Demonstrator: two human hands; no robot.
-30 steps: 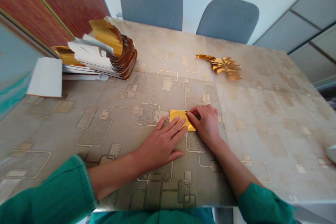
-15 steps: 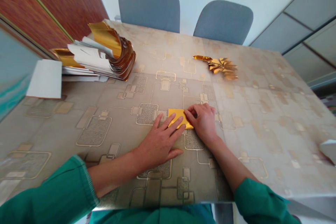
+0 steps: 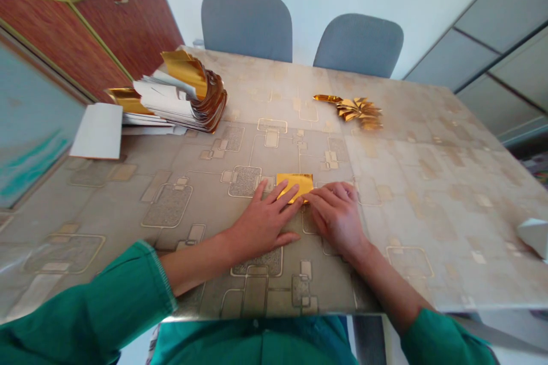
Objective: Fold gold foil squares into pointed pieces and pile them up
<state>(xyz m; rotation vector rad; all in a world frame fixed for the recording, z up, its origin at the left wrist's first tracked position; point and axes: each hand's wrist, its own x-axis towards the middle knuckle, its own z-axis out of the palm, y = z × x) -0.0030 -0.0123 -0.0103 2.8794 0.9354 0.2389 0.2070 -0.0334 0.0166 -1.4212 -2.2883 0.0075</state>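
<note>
A small folded sheet of gold foil paper [image 3: 302, 181] lies flat on the table in front of me. My left hand [image 3: 263, 225] is spread open, its fingertips resting on the paper's left and near part. At the near right corner, my right hand [image 3: 338, 214] has its fingers pressed together on the paper's edge. The thumb of that hand is partly hidden, so the exact hold is hard to see.
A bent stack of gold and white paper [image 3: 205, 100] sits at the back left, with a white sheet [image 3: 97, 131] beside it. Folded gold pieces [image 3: 358, 111] lie at the back right. Two grey chairs [image 3: 247, 25] stand behind the patterned table [image 3: 398, 165].
My right hand has moved from the paper's upper right edge down to its near right corner. The left hand stays spread on the paper. The view has tilted up slightly.
</note>
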